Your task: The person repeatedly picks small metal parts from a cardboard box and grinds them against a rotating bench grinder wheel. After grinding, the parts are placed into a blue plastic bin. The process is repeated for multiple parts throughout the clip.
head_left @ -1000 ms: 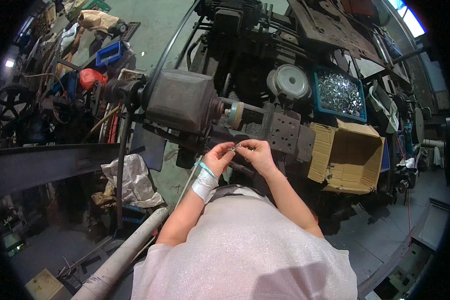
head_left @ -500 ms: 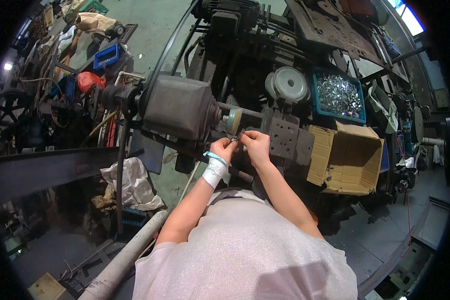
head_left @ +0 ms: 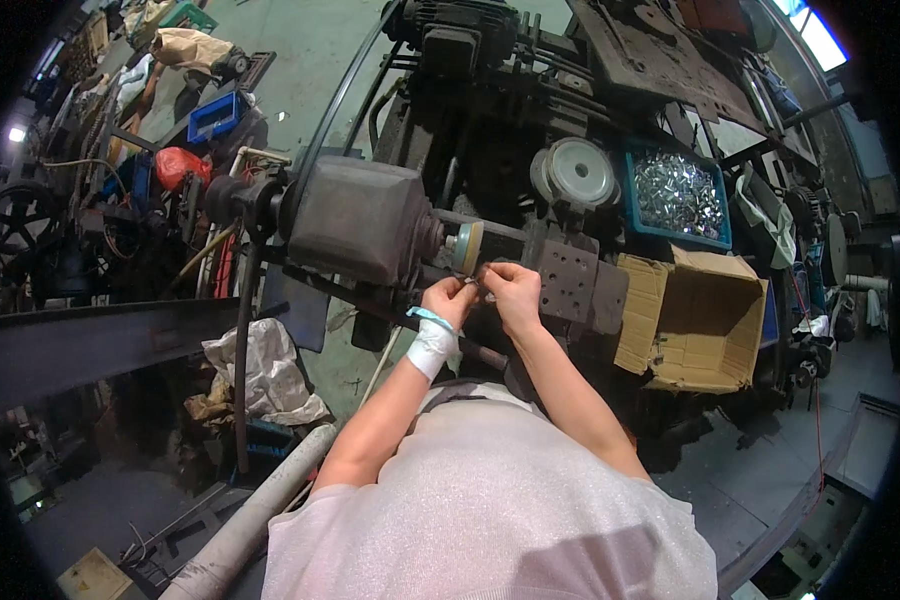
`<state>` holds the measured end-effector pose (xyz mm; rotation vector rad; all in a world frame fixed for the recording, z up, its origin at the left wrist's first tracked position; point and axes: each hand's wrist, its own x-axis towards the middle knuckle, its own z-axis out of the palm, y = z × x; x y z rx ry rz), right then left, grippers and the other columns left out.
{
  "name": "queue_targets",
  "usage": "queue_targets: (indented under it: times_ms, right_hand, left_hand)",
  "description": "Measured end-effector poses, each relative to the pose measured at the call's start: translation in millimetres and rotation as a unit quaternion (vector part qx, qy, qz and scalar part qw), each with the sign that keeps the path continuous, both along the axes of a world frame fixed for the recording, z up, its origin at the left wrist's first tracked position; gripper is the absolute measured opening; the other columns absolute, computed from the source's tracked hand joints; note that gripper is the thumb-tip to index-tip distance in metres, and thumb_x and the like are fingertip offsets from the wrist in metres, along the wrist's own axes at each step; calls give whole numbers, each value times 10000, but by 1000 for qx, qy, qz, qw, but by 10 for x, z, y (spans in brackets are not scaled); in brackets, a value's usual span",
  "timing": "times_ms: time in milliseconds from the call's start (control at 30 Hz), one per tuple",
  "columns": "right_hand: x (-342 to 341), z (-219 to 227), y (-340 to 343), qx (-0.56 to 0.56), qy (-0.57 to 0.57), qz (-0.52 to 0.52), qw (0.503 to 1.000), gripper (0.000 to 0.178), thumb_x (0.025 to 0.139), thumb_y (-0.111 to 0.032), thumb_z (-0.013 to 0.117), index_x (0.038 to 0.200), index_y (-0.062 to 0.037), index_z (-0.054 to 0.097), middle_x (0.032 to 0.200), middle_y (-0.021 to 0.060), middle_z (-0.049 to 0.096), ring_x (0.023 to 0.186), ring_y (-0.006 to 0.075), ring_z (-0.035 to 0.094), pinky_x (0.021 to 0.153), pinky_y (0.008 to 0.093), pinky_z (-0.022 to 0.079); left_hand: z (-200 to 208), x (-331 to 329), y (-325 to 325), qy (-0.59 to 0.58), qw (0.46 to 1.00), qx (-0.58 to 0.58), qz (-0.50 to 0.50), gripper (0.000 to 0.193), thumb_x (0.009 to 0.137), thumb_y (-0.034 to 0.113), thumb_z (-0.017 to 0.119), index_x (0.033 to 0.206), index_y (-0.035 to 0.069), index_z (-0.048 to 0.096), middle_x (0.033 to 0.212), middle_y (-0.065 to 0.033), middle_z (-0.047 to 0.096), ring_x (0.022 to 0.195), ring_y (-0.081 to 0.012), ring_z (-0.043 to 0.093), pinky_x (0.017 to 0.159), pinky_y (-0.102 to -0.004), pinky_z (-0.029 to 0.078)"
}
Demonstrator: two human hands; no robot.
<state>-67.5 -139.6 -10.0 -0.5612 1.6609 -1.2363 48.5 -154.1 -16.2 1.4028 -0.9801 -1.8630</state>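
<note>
In the head view, the left hand (head_left: 448, 299) and right hand (head_left: 515, 297) meet, fingers pinched on a small metal piece (head_left: 473, 282) at the near side of a round wheel (head_left: 467, 248); contact with it cannot be told. Farther right, a teal crate (head_left: 634, 222) holds shiny parts (head_left: 678, 195); nearer stands a cardboard box (head_left: 642, 310).

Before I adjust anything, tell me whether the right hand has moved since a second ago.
Yes: the right hand has moved forward, closer to the machine's banded wheel.
</note>
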Motion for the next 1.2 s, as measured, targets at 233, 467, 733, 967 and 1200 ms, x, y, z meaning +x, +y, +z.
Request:
queue_targets:
  times_ms: [233,467,733,967,1200]
  right_hand:
    - [-62,184,246,-40,-205,57,976,171,755,-62,622,894,38,623,777,60,623,663,88,556,612,218,448]
    - [-2,73,224,-28,-48,14,998,156,730,-72,630,832,46,638,736,67,628,633,88,546,586,216,437]
    - [-22,-188,6,-33,33,-1,999,158,715,-72,626,805,58,640,696,66,627,616,93,542,565,226,428]
    - [30,-169,-81,-28,30,-29,999,144,711,-63,623,784,59,642,690,62,626,609,94,536,562,233,423]
    - [37,-195,37,-24,-10,-58,998,142,719,-76,632,789,48,641,682,52,611,579,101,523,530,239,412]
  left_hand:
    - [53,253,84,238,947,206,-66,323,842,373,522,899,57,558,695,3,554,453,-51,386,370,-175,278]
    - [-40,200,96,114,985,116,-50,167,809,211,594,791,46,573,655,6,560,466,-43,408,392,-183,296]
    - [-37,12,-42,-42,999,2,-5,116,766,99,614,742,-13,595,639,-22,586,505,-64,479,443,-197,358]
    - [-204,-47,-64,-17,998,12,64,90,751,62,619,753,-21,585,659,-37,591,526,-86,513,459,-209,382]
    - [-17,34,-15,-69,996,-50,-5,265,777,229,612,622,20,560,542,-9,521,455,-74,425,407,-240,316]
